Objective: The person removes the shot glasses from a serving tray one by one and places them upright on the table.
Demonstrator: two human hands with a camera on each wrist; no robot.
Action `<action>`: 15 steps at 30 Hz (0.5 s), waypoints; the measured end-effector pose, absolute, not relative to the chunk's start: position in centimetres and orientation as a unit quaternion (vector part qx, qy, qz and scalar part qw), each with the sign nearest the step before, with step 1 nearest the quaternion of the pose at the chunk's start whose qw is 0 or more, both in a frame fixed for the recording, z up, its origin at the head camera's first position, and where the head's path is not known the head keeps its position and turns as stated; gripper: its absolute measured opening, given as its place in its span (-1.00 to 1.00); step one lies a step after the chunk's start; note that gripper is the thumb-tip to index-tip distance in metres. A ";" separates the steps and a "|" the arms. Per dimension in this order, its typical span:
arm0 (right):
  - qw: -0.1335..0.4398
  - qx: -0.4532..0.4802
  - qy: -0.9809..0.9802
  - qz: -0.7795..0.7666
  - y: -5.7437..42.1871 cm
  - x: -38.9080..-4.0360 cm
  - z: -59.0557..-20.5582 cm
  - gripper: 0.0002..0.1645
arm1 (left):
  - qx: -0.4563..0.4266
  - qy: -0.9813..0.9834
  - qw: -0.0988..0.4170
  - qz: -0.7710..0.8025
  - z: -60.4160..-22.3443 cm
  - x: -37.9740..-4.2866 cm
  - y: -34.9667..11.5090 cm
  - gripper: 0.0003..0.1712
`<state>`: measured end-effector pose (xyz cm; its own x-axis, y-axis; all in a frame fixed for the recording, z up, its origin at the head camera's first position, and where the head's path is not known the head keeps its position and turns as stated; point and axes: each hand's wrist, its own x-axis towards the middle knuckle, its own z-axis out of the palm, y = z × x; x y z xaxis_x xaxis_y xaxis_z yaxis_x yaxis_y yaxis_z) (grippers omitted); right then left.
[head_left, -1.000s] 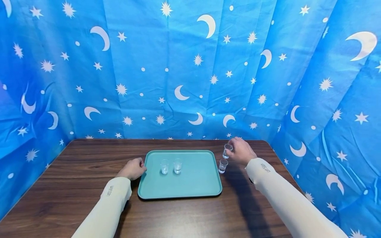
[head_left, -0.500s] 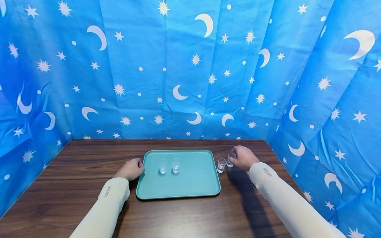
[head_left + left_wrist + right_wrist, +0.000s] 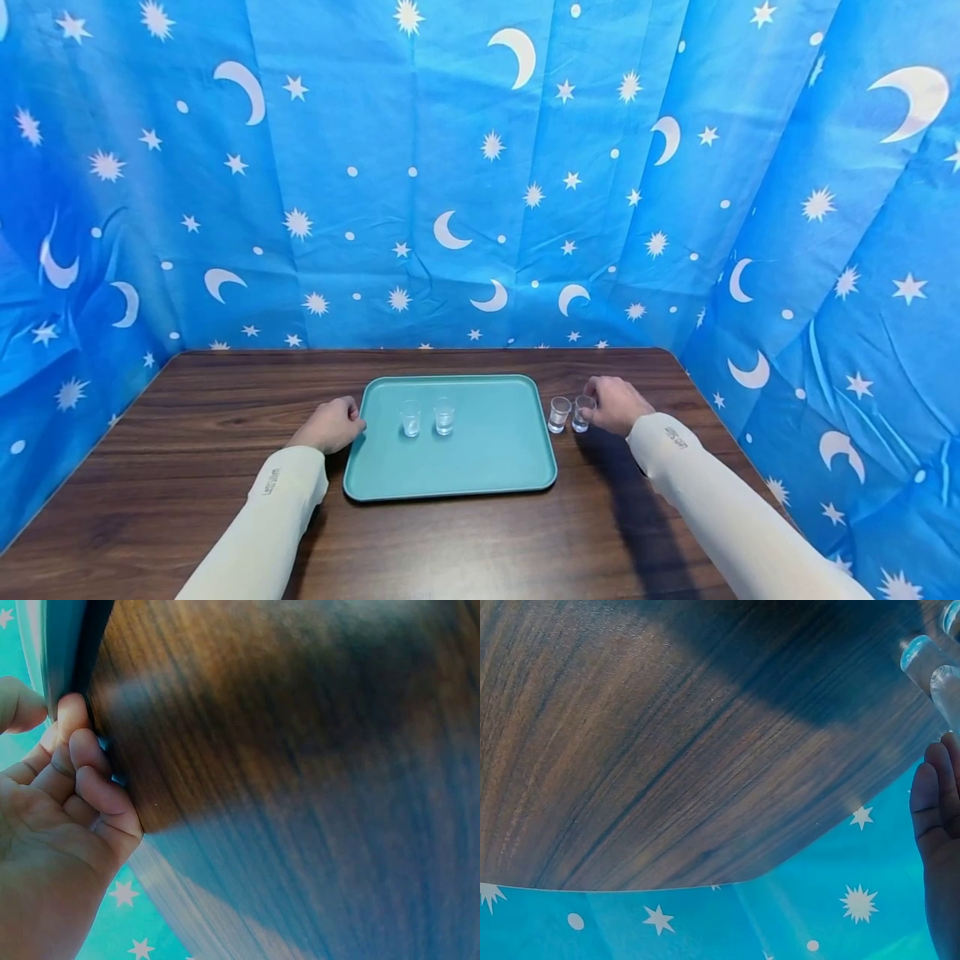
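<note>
My left hand is at the left edge of a teal tray. In the left wrist view, its curled fingers and thumb pinch the tray's rim. Two clear shot glasses, a left one and a right one, stand upright on the tray. Just right of the tray, another shot glass stands on the table. Close beside it my right hand holds a further shot glass upright, low at the table. That held glass shows only partly in the right wrist view.
The dark wood table ends at a far edge just behind the tray. A blue curtain with moons and stars hangs behind it and on both sides.
My right hand has brought its shot glass nearer, from behind the other glass to a spot on its right, and lower. The left hand stays at the tray's edge.
</note>
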<state>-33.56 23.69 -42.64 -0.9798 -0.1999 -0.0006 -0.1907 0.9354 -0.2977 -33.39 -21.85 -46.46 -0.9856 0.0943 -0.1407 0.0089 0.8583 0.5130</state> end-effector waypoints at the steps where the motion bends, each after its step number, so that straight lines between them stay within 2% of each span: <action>1: 0.018 -0.096 0.984 -0.151 23.7 -33.5 -42.7 -0.61 | 0.027 0.960 0.080 0.265 -46.5 -33.4 -21.8 -0.84; 11: 0.012 -0.078 0.985 -0.152 23.8 -33.5 -42.9 -0.57 | 0.013 0.961 0.078 0.266 -46.6 -33.4 -21.9 -0.84; 15: -0.008 -0.087 0.984 -0.154 23.9 -33.2 -43.0 -0.49 | 0.012 0.960 0.081 0.267 -46.6 -33.3 -21.8 -0.84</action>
<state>-33.21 23.86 -42.97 -0.9848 -0.1686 0.0429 -0.1736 0.9372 -0.3024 -33.33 -21.77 -46.57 -0.9867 0.0654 -0.1485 -0.0207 0.8570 0.5149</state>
